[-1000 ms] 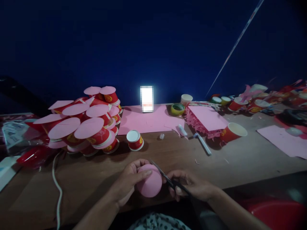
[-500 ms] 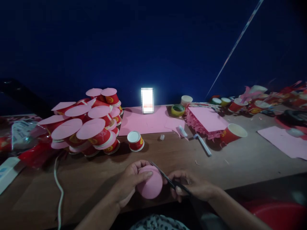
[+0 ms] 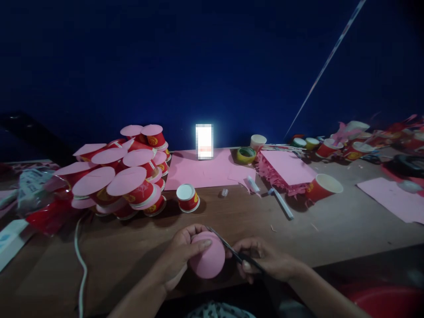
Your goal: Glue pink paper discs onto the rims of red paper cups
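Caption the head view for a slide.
Left hand holds a pink disc, right hand holds scissors at its edge, red cups beyond.

The pink disc (image 3: 208, 261) is showing smooth, matt paper; the scissor blades (image 3: 223, 240) are looking metallic. The table (image 3: 243, 225) is showing wood-like grain with faint sheen, while the red wrapping (image 3: 49, 221) is gleaming like glossy plastic.

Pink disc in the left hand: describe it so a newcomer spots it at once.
Find the brown table, then its near edge. There the left hand holds the pink disc, with scissors in the right hand at its rim. Unlike the pink tops on the piled red cups, this disc is held in fingers.
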The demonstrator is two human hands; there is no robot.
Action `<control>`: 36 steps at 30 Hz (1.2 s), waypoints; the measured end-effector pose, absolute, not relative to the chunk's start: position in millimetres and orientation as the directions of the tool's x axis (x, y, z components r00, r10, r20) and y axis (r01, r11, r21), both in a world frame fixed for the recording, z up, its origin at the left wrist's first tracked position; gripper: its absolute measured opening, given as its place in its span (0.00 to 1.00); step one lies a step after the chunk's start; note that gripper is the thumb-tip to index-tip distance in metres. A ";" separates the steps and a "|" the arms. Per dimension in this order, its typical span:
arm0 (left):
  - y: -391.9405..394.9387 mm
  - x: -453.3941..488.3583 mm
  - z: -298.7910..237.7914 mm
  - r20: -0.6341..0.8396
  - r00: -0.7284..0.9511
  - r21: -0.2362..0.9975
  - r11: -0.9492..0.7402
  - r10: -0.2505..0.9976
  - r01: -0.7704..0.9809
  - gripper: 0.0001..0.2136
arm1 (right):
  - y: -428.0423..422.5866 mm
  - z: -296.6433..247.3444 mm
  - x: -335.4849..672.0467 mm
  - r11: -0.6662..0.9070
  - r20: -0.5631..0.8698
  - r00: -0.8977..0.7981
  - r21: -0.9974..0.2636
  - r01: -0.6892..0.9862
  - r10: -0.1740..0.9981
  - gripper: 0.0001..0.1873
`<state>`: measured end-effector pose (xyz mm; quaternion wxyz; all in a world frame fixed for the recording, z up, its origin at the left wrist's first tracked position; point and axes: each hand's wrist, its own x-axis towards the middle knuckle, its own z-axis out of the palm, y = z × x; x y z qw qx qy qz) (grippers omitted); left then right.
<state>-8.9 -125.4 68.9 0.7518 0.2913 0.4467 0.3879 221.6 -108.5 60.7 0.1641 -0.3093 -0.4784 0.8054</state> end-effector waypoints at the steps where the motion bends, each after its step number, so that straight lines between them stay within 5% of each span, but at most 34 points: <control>1: -125.4 -9.0 68.6 -0.449 0.297 0.784 0.531 0.843 -0.321 0.11 | -108.5 60.7 222.0 -0.487 -0.343 -0.754 -0.872 0.035 0.560 0.24; 36: -126.6 -7.7 69.8 -0.469 0.277 0.800 0.536 0.839 -0.269 0.13 | -112.4 66.9 223.1 -0.491 -0.358 -0.733 -0.870 0.038 0.578 0.22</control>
